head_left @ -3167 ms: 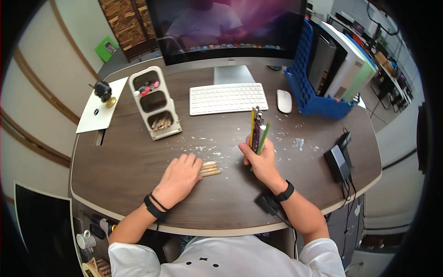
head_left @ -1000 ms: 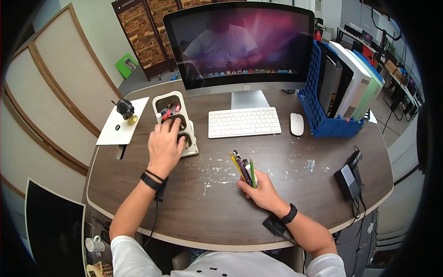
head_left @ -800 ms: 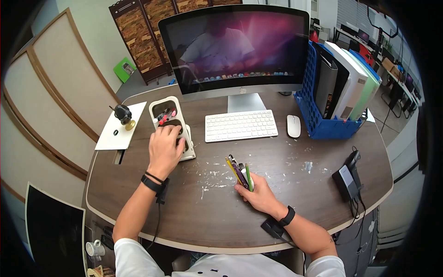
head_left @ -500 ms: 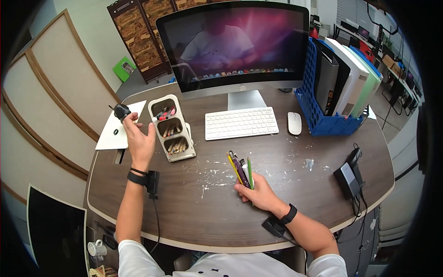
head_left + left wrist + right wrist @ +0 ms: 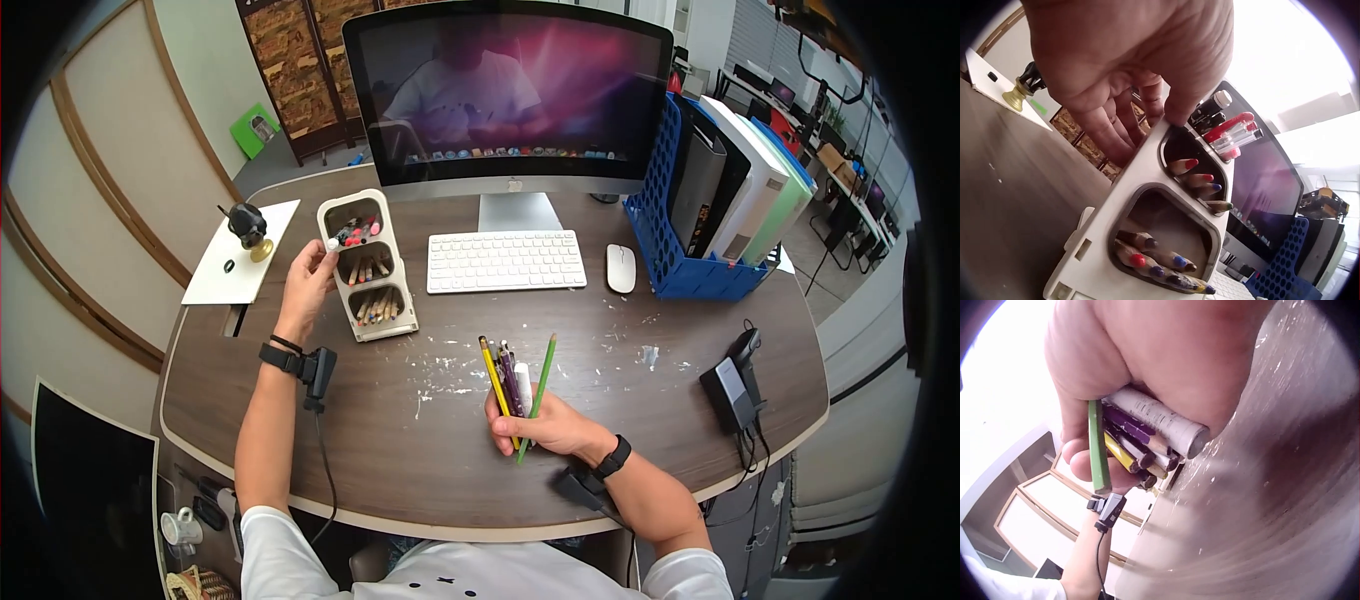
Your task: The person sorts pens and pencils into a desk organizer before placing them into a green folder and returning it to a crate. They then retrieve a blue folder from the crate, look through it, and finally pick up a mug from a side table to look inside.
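Observation:
My left hand point(image 5: 307, 285) grips the left side of a white three-compartment pencil holder point(image 5: 405, 325), thumb at the front rim and fingers behind. Colored pencils point(image 5: 1166, 265) fill part of the bottom compartment, points outward. A few more pencils point(image 5: 1200, 181) lie in the middle one. Pens and markers point(image 5: 1232, 131) sit in the top one. Over the front of the desk, my right hand point(image 5: 545, 422) holds a bundle: a yellow pencil point(image 5: 495, 375), purple pencils point(image 5: 1129, 425), a white printed tube point(image 5: 1157, 419) and a green pencil point(image 5: 545, 375), which slants away from the others.
White scraps point(image 5: 440, 375) are scattered mid-desk. Behind stand a keyboard point(image 5: 505, 262), mouse point(image 5: 620, 268) and monitor point(image 5: 510, 100). A blue file rack point(image 5: 700, 280) and a black adapter point(image 5: 733, 390) are at right. A white board point(image 5: 215, 280) with a small black-and-gold object point(image 5: 250, 232) lies at left.
My left hand has left the light wooden pencils, now gone from the desk, and reached the holder's side. Pencils now show in its middle compartment. The green pencil has swung apart in my right hand.

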Motion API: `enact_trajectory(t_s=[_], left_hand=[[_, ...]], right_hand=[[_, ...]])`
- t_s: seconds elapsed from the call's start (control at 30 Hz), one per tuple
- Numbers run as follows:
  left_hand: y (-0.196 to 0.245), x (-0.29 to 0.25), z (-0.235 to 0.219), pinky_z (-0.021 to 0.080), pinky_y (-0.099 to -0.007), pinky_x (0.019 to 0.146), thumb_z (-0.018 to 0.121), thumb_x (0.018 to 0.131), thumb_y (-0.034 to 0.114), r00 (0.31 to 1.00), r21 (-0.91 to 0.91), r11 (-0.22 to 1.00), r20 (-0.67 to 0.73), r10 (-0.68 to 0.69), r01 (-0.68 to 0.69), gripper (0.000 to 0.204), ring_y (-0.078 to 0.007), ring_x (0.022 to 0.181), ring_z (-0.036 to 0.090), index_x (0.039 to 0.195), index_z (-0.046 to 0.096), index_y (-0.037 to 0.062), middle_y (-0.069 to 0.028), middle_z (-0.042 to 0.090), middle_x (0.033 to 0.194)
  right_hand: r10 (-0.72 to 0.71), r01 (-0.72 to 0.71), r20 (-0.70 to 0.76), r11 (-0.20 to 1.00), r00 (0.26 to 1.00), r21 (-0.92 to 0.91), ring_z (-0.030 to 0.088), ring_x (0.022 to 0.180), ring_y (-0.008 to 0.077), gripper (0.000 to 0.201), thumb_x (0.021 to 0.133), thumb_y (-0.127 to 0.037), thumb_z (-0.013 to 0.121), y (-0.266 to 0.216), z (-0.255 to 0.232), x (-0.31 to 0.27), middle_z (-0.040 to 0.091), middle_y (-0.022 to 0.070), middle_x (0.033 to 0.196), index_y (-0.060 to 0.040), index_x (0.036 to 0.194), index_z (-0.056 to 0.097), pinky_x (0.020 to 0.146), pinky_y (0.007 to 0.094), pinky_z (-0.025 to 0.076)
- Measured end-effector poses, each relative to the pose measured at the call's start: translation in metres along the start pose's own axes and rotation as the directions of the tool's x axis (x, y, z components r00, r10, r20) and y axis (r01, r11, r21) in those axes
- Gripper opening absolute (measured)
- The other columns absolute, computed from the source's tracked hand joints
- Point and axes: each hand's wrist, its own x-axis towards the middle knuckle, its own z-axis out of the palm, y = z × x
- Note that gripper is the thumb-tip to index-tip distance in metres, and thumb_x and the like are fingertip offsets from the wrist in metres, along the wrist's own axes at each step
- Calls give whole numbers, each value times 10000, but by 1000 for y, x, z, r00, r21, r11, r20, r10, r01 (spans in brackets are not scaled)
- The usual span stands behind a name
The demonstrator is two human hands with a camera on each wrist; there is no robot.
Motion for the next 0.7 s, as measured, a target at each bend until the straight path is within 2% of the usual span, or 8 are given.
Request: enact_trajectory(t_s=[0.1, 0.23, 0.3, 0.43, 0.5, 0.57, 0.63, 0.7], left_hand=[[16, -15, 22, 544, -252, 764, 608, 1122, 214, 1000, -21, 1000, 11, -5, 5, 136, -36, 903, 582, 1060, 618, 93, 54, 591, 977], [8, -25, 36, 526, -251, 794, 625, 1115, 230, 997, -79, 996, 69, -24, 29, 201, -55, 964, 597, 1230, 619, 65, 27, 632, 1100], [9, -39, 49, 536, -306, 876, 624, 1099, 167, 874, 405, 868, -260, 411, -288, 283, -135, 1077, 619, 1334, 583, 14, -63, 631, 1255], [83, -126, 101, 463, -334, 909, 595, 940, 9, 705, 501, 691, -202, 679, -521, 293, -205, 1034, 590, 1233, 617, 10, -91, 629, 1160], [98, -160, 131, 490, -356, 945, 637, 930, 68, 881, 279, 837, 113, 459, -471, 358, -215, 1085, 621, 1283, 618, 12, -101, 646, 1198], [75, -177, 167, 493, -403, 1067, 743, 997, 220, 925, 66, 953, 268, 268, -295, 527, -221, 1227, 624, 1445, 556, 15, -125, 635, 1346], [55, -175, 180, 563, -382, 973, 729, 1038, 241, 915, -58, 967, 313, 253, -247, 485, -187, 1109, 676, 1439, 560, 26, -116, 668, 1313], [51, -171, 185, 533, -285, 656, 682, 1075, 259, 876, -240, 964, 483, 18, 113, 345, -107, 804, 651, 1326, 620, 30, -65, 724, 1094]], right_hand=[[-9, 1, -122, 998, 992, -70, 660, 775, 99, 213, 1041, -226, 756, 2, 4, 1, 648, 9, 863, -67, 1076, 619, 715, 281, 559], [15, -28, -133, 995, 991, -97, 663, 778, 101, 216, 1038, -220, 761, 0, 2, 1, 646, 11, 866, -61, 1079, 619, 710, 276, 560], [-18, 7, -129, 996, 992, -89, 662, 778, 103, 215, 1043, -216, 753, 0, 2, 1, 645, 12, 870, -53, 1073, 617, 701, 279, 562], [-52, 31, -190, 993, 980, -112, 660, 783, 103, 197, 1046, -194, 746, 6, 3, 2, 647, 15, 879, -48, 1074, 616, 700, 281, 565], [-107, 70, -303, 989, 947, -132, 658, 788, 103, 173, 1048, -161, 736, 12, 7, 5, 649, 18, 891, -44, 1083, 613, 700, 284, 569], [-87, 56, -321, 993, 943, -106, 666, 799, 110, 170, 1041, -126, 735, 19, 9, 4, 664, 30, 932, -38, 1113, 608, 706, 281, 574], [-76, 33, -262, 985, 962, -167, 686, 828, 126, 201, 1039, -107, 731, 26, 5, 2, 685, 52, 982, -22, 1168, 603, 724, 288, 590], [-15, -21, -225, 988, 974, -156, 701, 857, 138, 216, 1045, -105, 721, 23, 7, 3, 693, 62, 1006, -13, 1197, 598, 742, 292, 600]])
